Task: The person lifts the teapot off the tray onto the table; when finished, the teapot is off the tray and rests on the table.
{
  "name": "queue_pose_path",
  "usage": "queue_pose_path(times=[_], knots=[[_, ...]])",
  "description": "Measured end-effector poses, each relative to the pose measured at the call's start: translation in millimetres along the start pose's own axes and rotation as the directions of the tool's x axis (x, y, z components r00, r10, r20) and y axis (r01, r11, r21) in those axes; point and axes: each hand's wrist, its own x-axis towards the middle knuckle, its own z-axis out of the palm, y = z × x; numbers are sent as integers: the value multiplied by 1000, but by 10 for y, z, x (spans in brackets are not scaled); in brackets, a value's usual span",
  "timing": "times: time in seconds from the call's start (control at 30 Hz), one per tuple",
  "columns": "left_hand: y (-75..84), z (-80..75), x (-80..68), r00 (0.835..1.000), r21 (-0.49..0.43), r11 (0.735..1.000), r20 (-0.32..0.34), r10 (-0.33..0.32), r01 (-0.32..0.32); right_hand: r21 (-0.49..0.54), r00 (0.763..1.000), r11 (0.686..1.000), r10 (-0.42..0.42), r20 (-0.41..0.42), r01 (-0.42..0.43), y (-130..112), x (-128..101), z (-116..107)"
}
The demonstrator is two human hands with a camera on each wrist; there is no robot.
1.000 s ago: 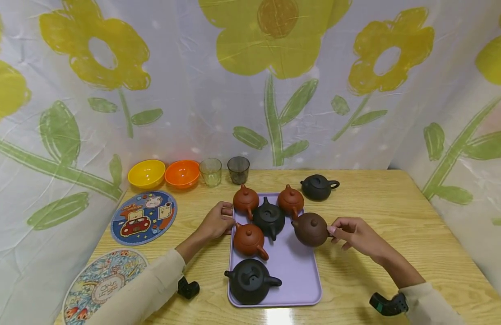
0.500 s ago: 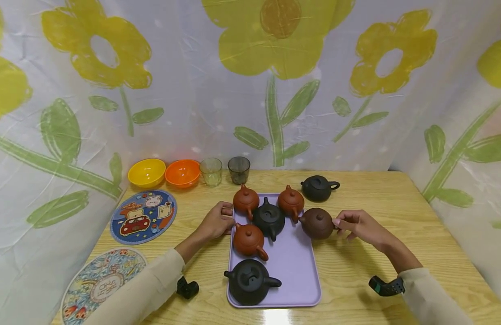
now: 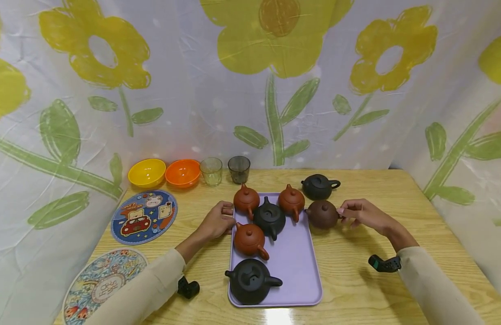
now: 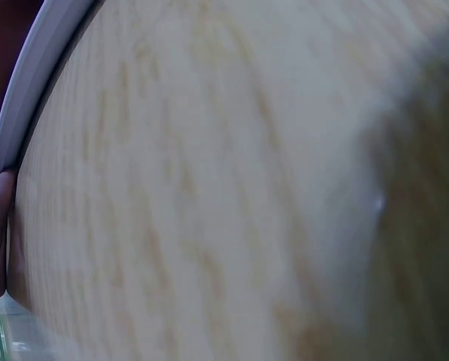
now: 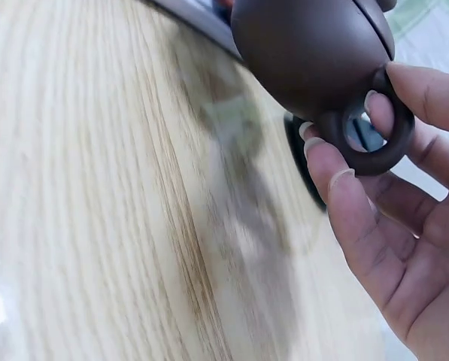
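Note:
My right hand (image 3: 364,214) pinches the ring handle of a dark brown clay teapot (image 3: 322,215) between thumb and fingers. The right wrist view shows a finger through the handle and the round teapot body (image 5: 307,53) held above the wood, its shadow below. It hangs just past the right edge of a lilac tray (image 3: 293,271). At the tray's left rim, the bent fingers of my left hand (image 3: 218,221) hold the edge. On the tray sit several teapots: reddish ones, such as the front red teapot (image 3: 248,239), a black teapot (image 3: 268,219) and a larger black teapot (image 3: 249,282).
A small black teapot (image 3: 317,187) stands on the wooden table behind the brown one. Along the back left are a yellow bowl (image 3: 146,174), an orange bowl (image 3: 183,174), a clear glass (image 3: 211,171) and a grey glass (image 3: 238,169). Two round mats (image 3: 145,217) lie at left.
My right hand has carried the brown teapot to the right and back, from over the tray to beyond its right edge. The left hand stays at the tray rim.

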Motion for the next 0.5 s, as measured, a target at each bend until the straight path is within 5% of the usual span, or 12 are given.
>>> queue_pose_path(times=[0.5], knots=[[3,5,22,1000,3,1000,2,-18,18,36,998,998,54,11,-54,222,166,-139]])
